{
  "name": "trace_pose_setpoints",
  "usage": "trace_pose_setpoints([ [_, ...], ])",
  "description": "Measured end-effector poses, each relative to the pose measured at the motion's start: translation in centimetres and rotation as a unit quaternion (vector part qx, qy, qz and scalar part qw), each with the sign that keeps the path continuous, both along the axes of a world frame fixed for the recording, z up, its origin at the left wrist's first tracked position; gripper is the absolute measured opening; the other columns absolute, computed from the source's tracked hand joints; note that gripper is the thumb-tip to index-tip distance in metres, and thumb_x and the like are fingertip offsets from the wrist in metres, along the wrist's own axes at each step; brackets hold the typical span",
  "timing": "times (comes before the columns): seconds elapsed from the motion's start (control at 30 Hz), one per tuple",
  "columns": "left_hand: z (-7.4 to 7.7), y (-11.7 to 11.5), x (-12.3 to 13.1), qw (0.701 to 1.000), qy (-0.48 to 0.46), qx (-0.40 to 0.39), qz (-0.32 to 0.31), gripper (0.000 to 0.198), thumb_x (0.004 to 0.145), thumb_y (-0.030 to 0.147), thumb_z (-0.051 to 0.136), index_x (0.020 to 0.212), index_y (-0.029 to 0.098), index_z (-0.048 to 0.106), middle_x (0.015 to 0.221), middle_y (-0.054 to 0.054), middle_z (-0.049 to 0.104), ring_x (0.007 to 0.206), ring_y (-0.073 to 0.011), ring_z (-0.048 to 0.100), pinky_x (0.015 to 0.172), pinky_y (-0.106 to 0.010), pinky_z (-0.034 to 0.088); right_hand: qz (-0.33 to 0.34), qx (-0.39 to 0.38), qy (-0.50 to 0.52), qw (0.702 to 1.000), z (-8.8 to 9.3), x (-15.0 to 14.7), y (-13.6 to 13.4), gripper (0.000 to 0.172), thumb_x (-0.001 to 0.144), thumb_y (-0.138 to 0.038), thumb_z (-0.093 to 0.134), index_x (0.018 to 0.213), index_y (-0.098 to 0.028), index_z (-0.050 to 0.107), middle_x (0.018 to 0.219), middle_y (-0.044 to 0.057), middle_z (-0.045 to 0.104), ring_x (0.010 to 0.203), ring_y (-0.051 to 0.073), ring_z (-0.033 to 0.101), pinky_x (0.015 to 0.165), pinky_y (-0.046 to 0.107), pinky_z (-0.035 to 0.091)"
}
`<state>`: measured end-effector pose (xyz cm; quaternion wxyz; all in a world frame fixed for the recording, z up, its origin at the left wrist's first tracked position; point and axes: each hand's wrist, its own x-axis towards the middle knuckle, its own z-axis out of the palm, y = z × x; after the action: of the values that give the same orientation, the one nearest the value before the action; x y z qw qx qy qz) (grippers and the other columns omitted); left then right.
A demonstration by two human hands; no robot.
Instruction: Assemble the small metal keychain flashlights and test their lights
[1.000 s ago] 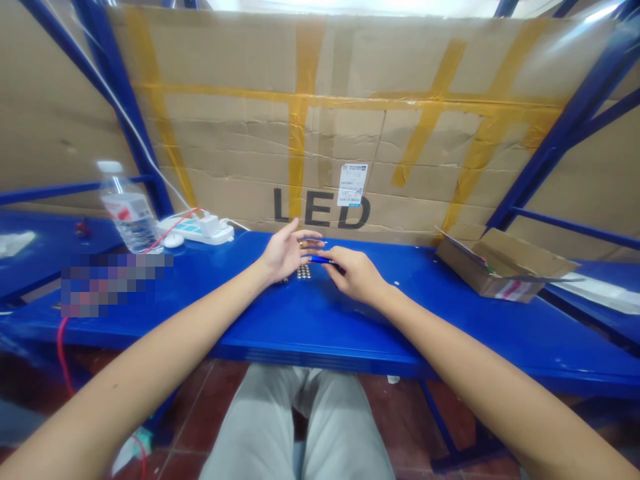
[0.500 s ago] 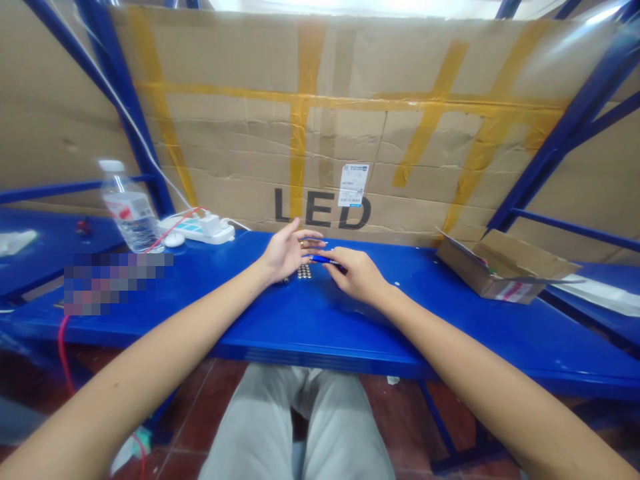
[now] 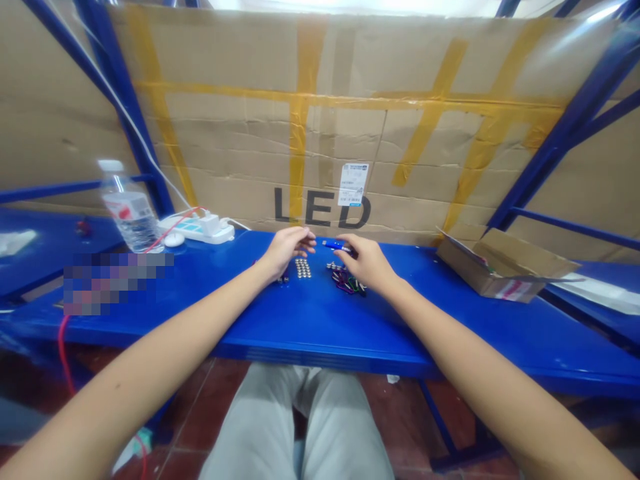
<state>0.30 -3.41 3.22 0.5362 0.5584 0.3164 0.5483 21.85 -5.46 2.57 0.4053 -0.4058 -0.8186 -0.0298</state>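
My right hand (image 3: 367,257) pinches a slim blue cylinder (image 3: 334,246) with a silvery tip pointing left. Its kind is too small to make out. To its left hovers my left hand (image 3: 289,251), fingers loosely bent and apart, with nothing visible in them. Between the hands, small shiny round metal pieces (image 3: 303,269) lie in neat rows on the blue table (image 3: 320,327). Under my right hand is a pile of purple, green and dark clip-like pieces (image 3: 349,281), with some silvery bits (image 3: 334,266) beside it. A few small dark parts (image 3: 283,277) lie by my left wrist.
An open cardboard box (image 3: 505,267) stands at the right. To the left are a water bottle (image 3: 131,210), a white power strip (image 3: 200,229) with cables, and a blurred-out patch. A large taped carton (image 3: 240,147) marked LED walls off the back, between blue metal posts.
My hands have moved apart; the left has turned from palm-up to fingers curled inward. My right hand has shifted right and up with the blue cylinder, uncovering the coloured pile.
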Motion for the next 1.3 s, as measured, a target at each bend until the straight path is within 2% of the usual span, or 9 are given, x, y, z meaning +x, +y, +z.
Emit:
trace_pose_setpoints([
  [0.07,-0.1,0.4,-0.2,0.997,0.034,0.025,0.060,0.018,0.085,0.027,0.065,0.075,0.013,0.067,0.072,-0.006,0.067,0.062,-0.0137,0.063,0.060,-0.026,0.044,-0.020,-0.023,0.017,0.999,0.2,0.9,0.7,0.019,0.090,-0.025,0.061,0.102,-0.018,0.072,0.099,0.010,0.076,0.089,0.023,0.069,0.083,0.037,0.052],
  [0.17,0.0,1.0,-1.0,0.992,0.061,0.047,0.103,0.014,0.085,0.021,0.063,0.072,0.015,0.066,0.068,-0.005,0.066,0.059,-0.0123,0.061,0.059,-0.025,0.044,-0.074,-0.065,0.034,0.995,0.5,2.3,1.7,0.014,0.086,-0.024,0.062,0.092,-0.017,0.073,0.087,0.008,0.075,0.081,0.021,0.067,0.076,0.033,0.050],
  [0.3,-0.1,1.7,-2.1,0.981,0.105,0.070,0.144,0.016,0.084,0.017,0.059,0.070,0.016,0.067,0.066,-0.004,0.066,0.058,-0.0130,0.059,0.059,-0.027,0.043,-0.129,-0.110,0.016,0.985,0.2,3.6,2.8,0.014,0.084,-0.024,0.064,0.092,-0.015,0.073,0.083,0.007,0.073,0.077,0.020,0.064,0.070,0.030,0.047],
  [0.43,-0.5,2.5,-3.0,0.970,0.145,0.088,0.177,0.017,0.082,0.017,0.059,0.068,0.017,0.069,0.064,-0.004,0.065,0.058,-0.0141,0.059,0.058,-0.027,0.043,-0.137,-0.167,-0.023,0.976,-0.3,4.1,3.3,0.016,0.084,-0.022,0.064,0.094,-0.015,0.074,0.083,0.007,0.073,0.074,0.019,0.064,0.067,0.028,0.046],
  [0.63,-1.2,3.3,-3.6,0.960,0.179,0.103,0.190,0.016,0.082,0.019,0.060,0.068,0.018,0.069,0.066,-0.004,0.066,0.060,-0.0146,0.058,0.061,-0.029,0.045,-0.132,-0.230,-0.037,0.963,-1.2,4.3,3.7,0.016,0.084,-0.025,0.065,0.093,-0.016,0.075,0.086,0.007,0.075,0.076,0.019,0.067,0.067,0.027,0.046],
  [0.97,-1.3,3.4,-3.5,0.952,0.219,0.102,0.191,0.016,0.083,0.017,0.055,0.072,0.016,0.066,0.066,-0.002,0.065,0.059,-0.0123,0.059,0.059,-0.024,0.046,-0.165,-0.253,-0.002,0.953,-2.2,4.2,5.1,0.025,0.086,-0.028,0.067,0.106,-0.015,0.076,0.095,0.008,0.077,0.088,0.020,0.070,0.079,0.027,0.049],
  [1.2,-1.1,3.2,-3.2,0.951,0.228,0.099,0.184,0.017,0.083,0.015,0.054,0.071,0.016,0.066,0.065,-0.002,0.066,0.059,-0.0117,0.059,0.059,-0.024,0.046,-0.136,-0.264,-0.003,0.955,-2.8,3.6,5.9,0.022,0.087,-0.024,0.067,0.105,-0.016,0.078,0.108,0.009,0.076,0.100,0.023,0.070,0.089,0.030,0.050],
  [1.3,-1.1,3.1,-3.1,0.949,0.237,0.100,0.183,0.016,0.083,0.014,0.055,0.071,0.016,0.066,0.065,-0.002,0.066,0.058,-0.0117,0.059,0.059,-0.024,0.046,-0.126,-0.271,0.023,0.954,-2.9,3.3,6.2,0.042,0.086,-0.024,0.070,0.126,-0.013,0.068,0.109,0.012,0.075,0.099,0.023,0.070,0.090,0.031,0.051],
])
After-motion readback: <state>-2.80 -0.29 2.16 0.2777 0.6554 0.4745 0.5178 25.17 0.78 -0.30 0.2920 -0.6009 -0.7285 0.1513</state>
